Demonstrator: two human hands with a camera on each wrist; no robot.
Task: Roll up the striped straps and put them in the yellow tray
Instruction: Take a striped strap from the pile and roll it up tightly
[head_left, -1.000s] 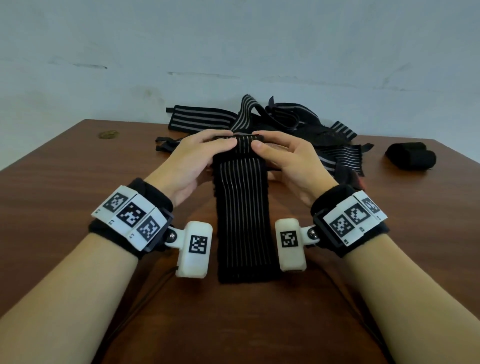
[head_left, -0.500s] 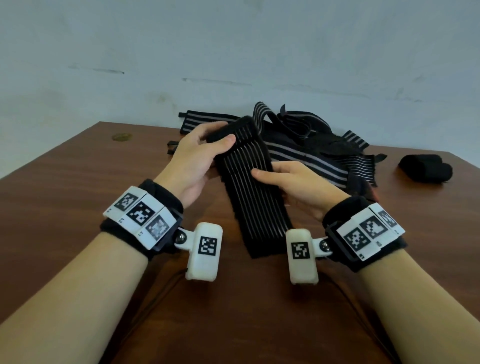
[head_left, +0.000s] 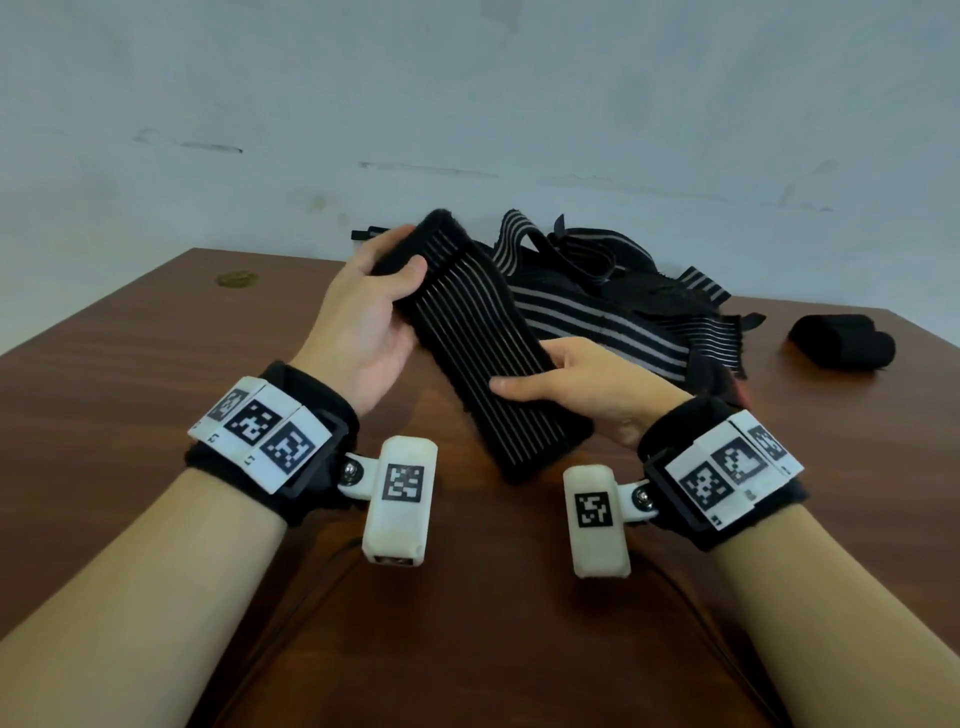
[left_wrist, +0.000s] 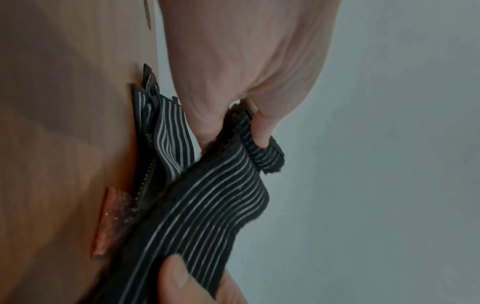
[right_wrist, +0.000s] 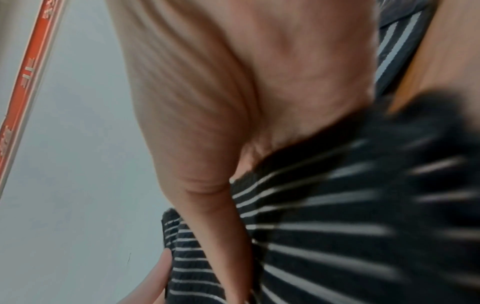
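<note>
Here, hands (head_left: 467, 338) gripping striped strap (head_left: 478, 338), no legible writing

Plain indoor room, possibly a recording setup, brown wooden table (head_left: 156, 364), bare scuffed pale wall (head_left: 467, 104)

The head view looks forward and down over a wooden table (head_left: 156, 364) toward a pale wall (head_left: 467, 78). Each wrist view sits very close under its palm, facing along the fingers. All three views share the striped strap (head_left: 478, 343) held at frame centre.
</note>
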